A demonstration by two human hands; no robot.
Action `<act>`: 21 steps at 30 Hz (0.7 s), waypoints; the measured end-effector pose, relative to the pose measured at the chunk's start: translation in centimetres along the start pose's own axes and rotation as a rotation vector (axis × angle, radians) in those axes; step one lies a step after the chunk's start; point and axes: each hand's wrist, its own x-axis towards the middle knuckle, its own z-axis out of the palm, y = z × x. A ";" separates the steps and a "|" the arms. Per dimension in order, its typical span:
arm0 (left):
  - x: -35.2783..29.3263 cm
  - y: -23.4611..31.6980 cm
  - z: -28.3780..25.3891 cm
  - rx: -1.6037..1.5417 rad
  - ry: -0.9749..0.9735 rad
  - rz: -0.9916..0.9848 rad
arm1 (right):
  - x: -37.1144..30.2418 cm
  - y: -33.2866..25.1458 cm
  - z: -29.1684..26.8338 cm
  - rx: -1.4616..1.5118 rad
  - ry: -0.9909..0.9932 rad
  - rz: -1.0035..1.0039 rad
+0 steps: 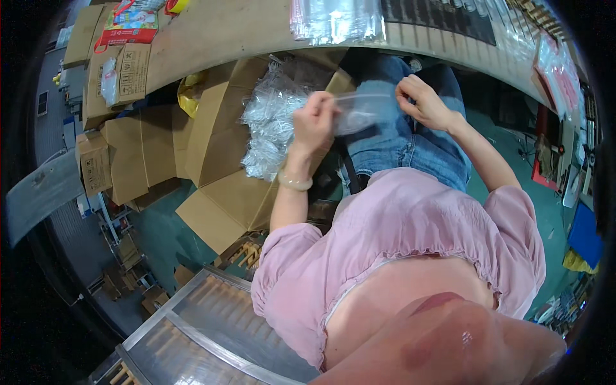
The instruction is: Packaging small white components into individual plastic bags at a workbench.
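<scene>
A small, clear, flat plastic bag (367, 115) at upper centre, between two bare hands.
I see the left hand (313, 122) pinching its left end; I can't tell whether the right hand's (422, 102) curled fingers grip its right. I judge it light, limp, slippery: best pinched by the top corners. Beyond, crinkled clear plastic pieces (268, 128) heap in an open brown cardboard box (212, 138).

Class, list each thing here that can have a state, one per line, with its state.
Clear plastic bag: held; whether sealed, unclear
Left hand: closed on the bag's left end
Right hand: curled beside the bag's right end; contact unclear
Cardboard box: open, flaps spread
Heap of clear plastic: loose, in the box
Bracelet: worn on left wrist
</scene>
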 end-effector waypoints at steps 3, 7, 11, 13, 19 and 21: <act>1.6 -1.3 -7.6 0.101 0.168 -0.141 | -0.3 1.2 0.6 0.120 0.027 0.120; 7.8 -1.8 -11.3 0.623 0.064 0.029 | 0.1 1.1 3.2 0.418 0.010 0.374; 19.1 -2.7 -5.1 0.756 -0.064 0.392 | 3.3 1.0 7.5 0.696 0.011 0.440; 25.2 -3.6 -2.2 0.801 -0.013 0.613 | 4.9 1.1 8.6 0.827 0.013 0.515; 32.2 -2.2 -0.5 0.620 -0.396 0.262 | 6.7 0.4 8.6 1.229 0.283 0.676; 31.6 -2.4 -0.4 0.614 -0.539 0.157 | 7.7 -0.2 8.8 1.283 0.359 0.699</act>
